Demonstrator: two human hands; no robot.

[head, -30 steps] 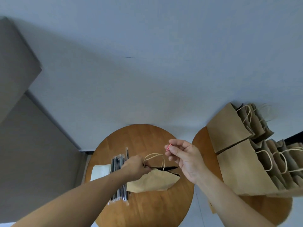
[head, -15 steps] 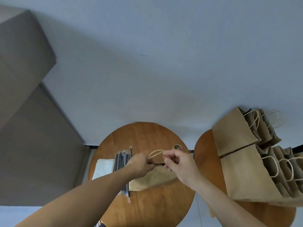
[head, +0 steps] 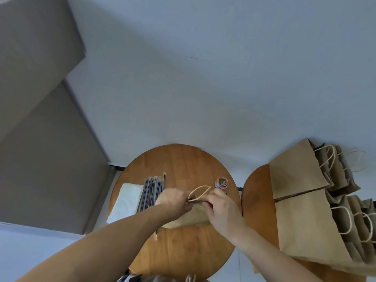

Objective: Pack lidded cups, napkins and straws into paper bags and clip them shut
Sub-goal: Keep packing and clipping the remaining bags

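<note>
I read this as a small takeaway packing corner, more café than kitchen. Two little round wooden tables stand side by side against a bare pale wall [head: 203,88]. One surface [head: 183,163] lies under my left hand [head: 175,202] and right hand [head: 221,208], which hold a paper bag [head: 189,218]. The second surface [head: 256,200], beyond the right hand, carries stacked handled bags [head: 301,171]. Wrapped straws [head: 152,192] and white napkins [head: 128,200] lie just left of the left hand, and a tub of coloured paper clips [head: 221,182] sits just past the right hand.

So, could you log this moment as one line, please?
left hand: pinches paper bag top | right hand: pinches same top | clip jar: on table, behind bag
</note>
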